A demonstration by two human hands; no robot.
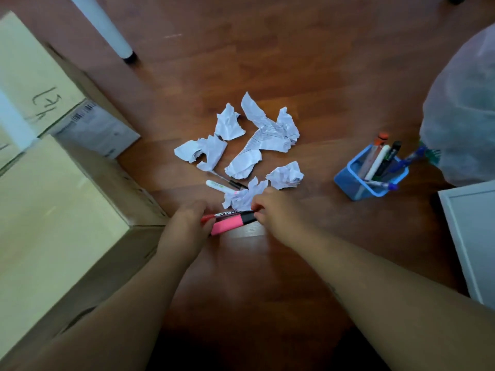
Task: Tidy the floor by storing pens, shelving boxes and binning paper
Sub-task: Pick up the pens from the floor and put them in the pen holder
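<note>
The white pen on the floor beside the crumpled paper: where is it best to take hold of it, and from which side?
Probably the white pen's bare left end, from above: it lies flat, and its right end runs under crumpled paper beside a thin black pen.

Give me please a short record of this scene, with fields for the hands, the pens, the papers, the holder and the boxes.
left hand: left hand grips the pink highlighter with black cap and a thin red pen
right hand: right hand pinches the same bundle at its cap end
loose pens: white marker and slim black pen on the wooden floor
papers: crumpled white paper pieces scattered on the floor
holder: blue mesh pen holder, upright, several pens inside
boxes: brown cardboard boxes at left
</note>
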